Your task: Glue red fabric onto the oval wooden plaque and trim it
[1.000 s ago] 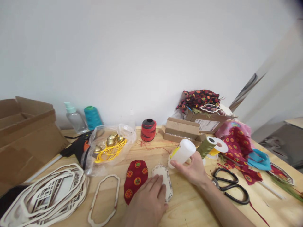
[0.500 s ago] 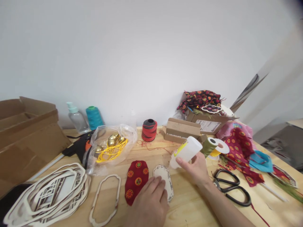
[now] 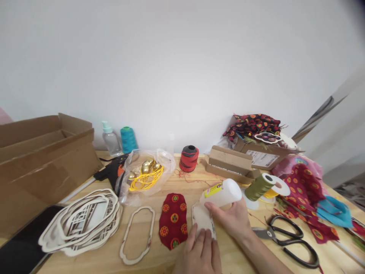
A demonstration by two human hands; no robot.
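Note:
In my right hand (image 3: 232,219) is a white squeeze bottle (image 3: 221,191) with a yellow label. It is tipped with its narrow end toward the far edge of a pale shaped panel (image 3: 202,217); whether the tip touches is hidden. My left hand (image 3: 201,249) lies flat over the panel's near end, fingers stretched out. Just left of the panel rests a dark red patterned fabric piece (image 3: 173,220), cut to an elongated shape. Farther left lies a pale open frame (image 3: 137,235) with a scalloped outline.
At left are stacked frames (image 3: 81,222), a black glue gun (image 3: 110,171), a cardboard box (image 3: 48,167) and a plastic bag (image 3: 168,164) with gold bells. Red thread (image 3: 188,159) stands behind. To the right are black-handled scissors (image 3: 288,238), a green spool (image 3: 259,186) and patterned cloth (image 3: 302,186).
The view has shifted, so the table's things sit farther right. My left hand has slid back off the red fabric toward the panel's near end. The bottle is tilted closer to horizontal, over the panel's far end.

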